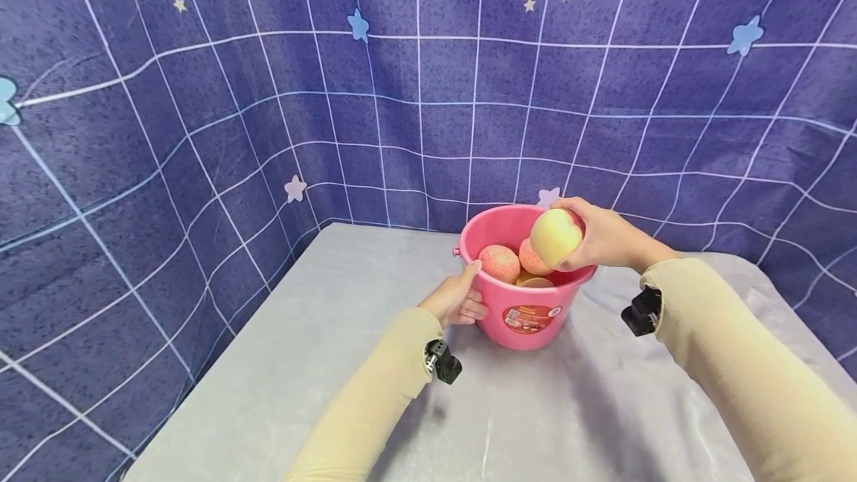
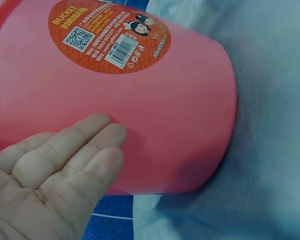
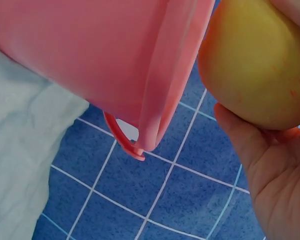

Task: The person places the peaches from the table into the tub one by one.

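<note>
A pink plastic bucket (image 1: pixel 501 303) with an oval red label stands upright on the grey surface. My left hand (image 1: pixel 457 297) holds its near-left side, thumb at the rim and fingers against the outer wall; the left wrist view shows these fingers (image 2: pixel 97 165) touching the pink side. Over the bucket's right part, my right hand (image 1: pixel 605 235) grips a round yellow fruit with a red blush (image 1: pixel 556 238). In the right wrist view this fruit (image 3: pixel 260 65) is beside the rim. Two speckled reddish fruits, one of them the left fruit (image 1: pixel 499 264), lie inside with something yellowish partly hidden below.
The bucket stands on a grey cloth-covered table (image 1: pixel 321 318). Behind and to the left hangs a dark blue curtain (image 1: pixel 402 125) with white grid lines and stars. A pink handle piece (image 3: pixel 124 140) sticks out at the rim.
</note>
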The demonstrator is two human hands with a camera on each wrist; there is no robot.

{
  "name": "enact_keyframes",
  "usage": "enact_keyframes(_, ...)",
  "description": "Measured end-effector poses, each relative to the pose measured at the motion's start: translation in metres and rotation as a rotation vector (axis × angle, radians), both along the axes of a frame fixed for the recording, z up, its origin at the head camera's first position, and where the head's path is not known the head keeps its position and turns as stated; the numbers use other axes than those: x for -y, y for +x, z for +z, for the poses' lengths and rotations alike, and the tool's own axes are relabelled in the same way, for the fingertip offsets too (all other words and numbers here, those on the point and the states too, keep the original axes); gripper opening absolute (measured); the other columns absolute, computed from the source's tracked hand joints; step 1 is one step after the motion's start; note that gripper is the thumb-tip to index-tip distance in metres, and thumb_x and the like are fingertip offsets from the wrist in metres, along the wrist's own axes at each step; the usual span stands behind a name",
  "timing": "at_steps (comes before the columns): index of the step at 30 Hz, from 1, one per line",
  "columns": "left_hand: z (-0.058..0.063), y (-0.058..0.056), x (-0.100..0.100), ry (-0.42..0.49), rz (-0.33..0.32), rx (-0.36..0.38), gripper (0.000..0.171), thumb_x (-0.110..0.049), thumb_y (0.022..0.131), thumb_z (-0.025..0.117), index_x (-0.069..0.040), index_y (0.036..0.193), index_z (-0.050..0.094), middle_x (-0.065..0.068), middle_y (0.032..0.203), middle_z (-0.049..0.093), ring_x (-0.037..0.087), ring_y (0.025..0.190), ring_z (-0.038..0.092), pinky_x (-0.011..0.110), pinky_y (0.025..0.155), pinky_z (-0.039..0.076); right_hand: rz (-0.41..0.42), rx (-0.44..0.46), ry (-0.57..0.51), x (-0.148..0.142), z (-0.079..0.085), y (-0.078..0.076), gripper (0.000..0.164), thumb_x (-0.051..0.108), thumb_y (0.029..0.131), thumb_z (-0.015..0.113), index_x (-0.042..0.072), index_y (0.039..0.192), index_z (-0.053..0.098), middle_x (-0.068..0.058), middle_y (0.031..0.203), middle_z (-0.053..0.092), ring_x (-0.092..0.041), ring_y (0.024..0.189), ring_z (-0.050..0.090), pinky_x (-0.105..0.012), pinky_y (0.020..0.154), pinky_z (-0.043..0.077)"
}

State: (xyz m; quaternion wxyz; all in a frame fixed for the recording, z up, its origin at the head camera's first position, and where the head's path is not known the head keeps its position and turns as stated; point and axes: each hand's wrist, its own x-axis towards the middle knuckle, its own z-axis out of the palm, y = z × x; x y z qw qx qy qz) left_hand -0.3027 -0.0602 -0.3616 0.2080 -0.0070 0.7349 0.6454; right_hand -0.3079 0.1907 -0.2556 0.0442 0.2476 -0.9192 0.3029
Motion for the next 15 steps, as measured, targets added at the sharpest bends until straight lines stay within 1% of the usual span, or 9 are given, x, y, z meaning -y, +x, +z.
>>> enact_keyframes(7,0.001,-0.001,0.000,-0.020,-0.013,0.001,0.082,-0.055,0.098,0.032,0.023,0.120,0.048,0.036,0.109,0.061,0.042,0.108,0.061,0.050,0.098,0.042,0.026,0.010,0.020,0.005,-0.006,-0.003,0.077,0.014,0.060,0.086,0.005,0.127,0.049,-0.016,0.106,0.063,-0.030,0.091,0.059,-0.045,0.080,0.049)
enact_keyframes(12,0.002,-0.001,0.002,-0.090,-0.024,-0.032,0.080,-0.055,0.098,0.031,0.020,0.117,0.052,0.033,0.107,0.063,0.039,0.105,0.063,0.047,0.096,0.045,0.035,-0.012,0.074,0.010,-0.009,-0.006,0.080,0.016,0.056,0.087,0.004,0.126,0.050,-0.017,0.106,0.063,-0.030,0.091,0.059,-0.045,0.079,0.049)
enact_keyframes(15,0.002,-0.001,0.004,-0.115,-0.026,-0.038,0.080,-0.055,0.097,0.032,0.020,0.117,0.054,0.032,0.107,0.064,0.039,0.105,0.063,0.047,0.096,0.044,0.047,-0.026,0.107,0.011,-0.011,-0.007,0.081,0.016,0.054,0.086,0.003,0.126,0.050,-0.017,0.104,0.063,-0.030,0.089,0.059,-0.046,0.077,0.050)
